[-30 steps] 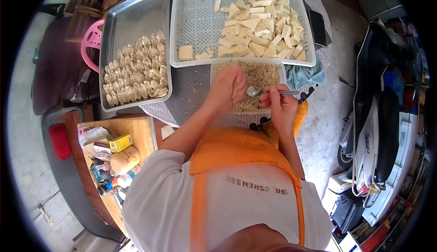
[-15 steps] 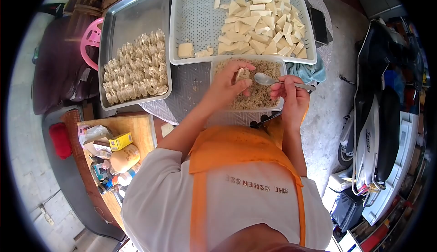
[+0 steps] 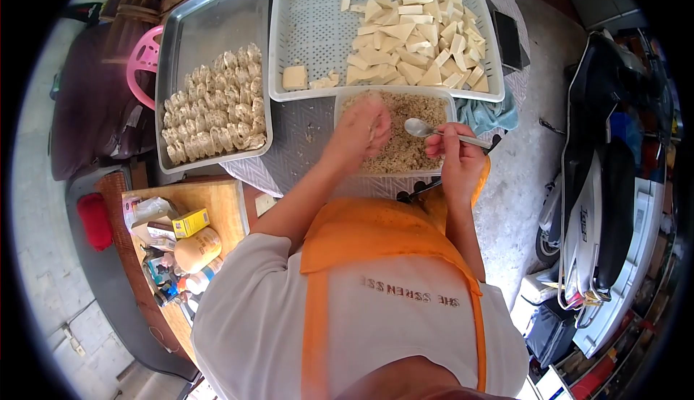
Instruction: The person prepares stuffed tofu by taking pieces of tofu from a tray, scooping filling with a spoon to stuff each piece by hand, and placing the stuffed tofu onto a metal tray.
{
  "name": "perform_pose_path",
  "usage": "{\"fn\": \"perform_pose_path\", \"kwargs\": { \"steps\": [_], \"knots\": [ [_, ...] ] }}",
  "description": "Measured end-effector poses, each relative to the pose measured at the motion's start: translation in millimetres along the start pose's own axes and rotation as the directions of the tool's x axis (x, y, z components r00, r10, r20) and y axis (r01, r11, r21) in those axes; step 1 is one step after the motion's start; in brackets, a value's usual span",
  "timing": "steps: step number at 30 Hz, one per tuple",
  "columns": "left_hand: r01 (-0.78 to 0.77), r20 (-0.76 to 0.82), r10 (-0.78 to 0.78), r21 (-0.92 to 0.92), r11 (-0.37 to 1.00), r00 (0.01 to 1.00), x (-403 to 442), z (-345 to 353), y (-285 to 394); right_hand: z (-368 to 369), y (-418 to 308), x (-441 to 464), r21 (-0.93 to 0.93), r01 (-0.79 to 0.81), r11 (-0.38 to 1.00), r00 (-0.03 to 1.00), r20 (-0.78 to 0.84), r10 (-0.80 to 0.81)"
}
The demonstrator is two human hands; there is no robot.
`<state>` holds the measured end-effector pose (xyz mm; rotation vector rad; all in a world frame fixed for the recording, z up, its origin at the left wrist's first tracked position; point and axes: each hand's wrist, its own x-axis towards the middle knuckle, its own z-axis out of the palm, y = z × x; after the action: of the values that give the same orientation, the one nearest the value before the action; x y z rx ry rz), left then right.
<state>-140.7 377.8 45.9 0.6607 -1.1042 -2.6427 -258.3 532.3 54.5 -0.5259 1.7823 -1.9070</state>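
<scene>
Over the left part of a plastic tub of crumbly brown filling, my left hand is closed with its back turned up. A sliver of the stuffed tofu piece shows between its fingers; most of it is hidden. A metal spoon is held in my right hand at the tub's right side, its bowl above the filling. Beyond the tub, a white perforated crate bears many pale cut tofu pieces. On the left, rows of stuffed pieces lie in a metal tray.
A light blue cloth lies by the crate's right corner, near a dark phone-like slab. At lower left a wooden table carries a yellow box and bottles. A scooter stands at right.
My left hand has rolled over and closed further, covering the tofu piece that showed in it before. My right hand and the spoon have shifted only slightly.
</scene>
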Motion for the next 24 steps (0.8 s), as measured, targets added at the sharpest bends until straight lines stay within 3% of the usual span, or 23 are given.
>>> {"fn": "perform_pose_path", "kwargs": {
  "steps": [3, 6, 12, 15, 21, 24],
  "knots": [
    [0.033, -0.126, -0.037, -0.033, 0.999, 0.991, -4, 10, 6, 1, 1, 0, -0.021, 0.013, 1.0, 1.0, 0.024, -0.013],
    [-0.025, -0.161, 0.043, 0.113, 0.993, 0.986, -9, 19, 8, 4, -1, -2, -0.042, 0.011, 0.999, 1.0, 0.015, -0.01],
    [-0.056, 0.008, 0.056, 0.081, 0.995, 0.998, -4, 1, -1, 7, 2, -1, -0.149, 0.06, 0.987, 0.998, 0.041, -0.055],
    [-0.099, -0.046, 0.1, 0.011, 0.995, 0.994, -7, 22, 12, 7, 3, -2, -0.165, 0.06, 0.984, 0.998, 0.038, -0.055],
    [-0.126, 0.05, 0.119, 0.166, 0.978, 0.992, 0, 7, 0, 8, 2, -3, -0.168, 0.069, 0.983, 0.997, 0.032, -0.065],
    [-0.107, -0.006, 0.111, 0.195, 0.975, 0.994, -1, 11, 3, 7, 1, -4, -0.191, 0.081, 0.978, 0.996, 0.042, -0.074]
  ]
}}
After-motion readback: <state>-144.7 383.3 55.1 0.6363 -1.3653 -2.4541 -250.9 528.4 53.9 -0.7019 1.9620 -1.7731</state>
